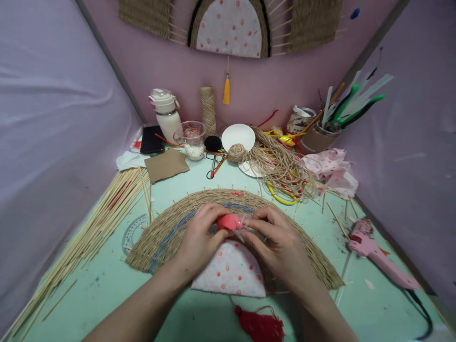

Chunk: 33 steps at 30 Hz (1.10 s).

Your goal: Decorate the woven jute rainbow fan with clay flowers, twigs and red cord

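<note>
Above the woven half-round fan point(162, 232), my left hand point(203, 232) is closed on a small clear plastic bag point(230, 222) with something coral-red inside. Thumb and fingers of my right hand point(280, 237) pinch the bag's clear end. What the red contents are, I cannot make out. Below my hands lies the fan's half-round centre of dotted white fabric point(230, 273). A blue band runs through the twine weave, and a few small coral-red pieces point(236, 193) sit near its upper edge. A red tassel point(260, 325) lies at the fan's lower edge.
Thin wooden sticks point(103, 216) and a protractor point(133, 232) lie left. A pink glue gun point(381, 261) rests right. Behind are a bottle point(166, 114), a plastic cup point(194, 142), loose twine point(281, 161) and a can of tools point(318, 137). A similar fan point(231, 28) hangs on the wall.
</note>
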### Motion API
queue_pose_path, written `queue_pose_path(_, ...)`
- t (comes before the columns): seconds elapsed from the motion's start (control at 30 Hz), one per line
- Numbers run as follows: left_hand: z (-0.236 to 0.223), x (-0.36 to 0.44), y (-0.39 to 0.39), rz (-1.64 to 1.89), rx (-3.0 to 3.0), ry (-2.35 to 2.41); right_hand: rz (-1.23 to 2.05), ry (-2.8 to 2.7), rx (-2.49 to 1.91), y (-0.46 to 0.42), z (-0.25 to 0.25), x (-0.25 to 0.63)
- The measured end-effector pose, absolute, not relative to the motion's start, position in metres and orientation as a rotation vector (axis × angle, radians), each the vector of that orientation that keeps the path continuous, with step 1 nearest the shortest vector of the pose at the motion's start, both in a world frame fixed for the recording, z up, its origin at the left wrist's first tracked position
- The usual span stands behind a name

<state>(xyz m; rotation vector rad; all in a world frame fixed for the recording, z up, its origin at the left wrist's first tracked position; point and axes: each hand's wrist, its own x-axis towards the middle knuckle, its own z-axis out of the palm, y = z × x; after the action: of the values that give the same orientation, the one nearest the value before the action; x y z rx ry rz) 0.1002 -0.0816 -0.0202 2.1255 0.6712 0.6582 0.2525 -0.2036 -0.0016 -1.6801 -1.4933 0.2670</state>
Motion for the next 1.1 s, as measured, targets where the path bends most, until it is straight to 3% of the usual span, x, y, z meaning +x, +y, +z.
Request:
queue_pose_path(0.8, -0.018, 0.102, -0.083, 0.603, 2.142, 0.672, 0.176, -1.538, -1.867, -0.201, -0.011, 0.248)
queue_pose_path(0.93, -0.016, 0.102, -0.083, 0.605, 2.219, 0.672, 0.377, -1.365, -1.817, -0.201, -0.009, 0.249)
queue_pose_path(1.1, -0.01, 0.095, -0.071, 0.639, 2.326, 0.759, 1.051, -0.656, -1.419, -0.201, -0.001, 0.262)
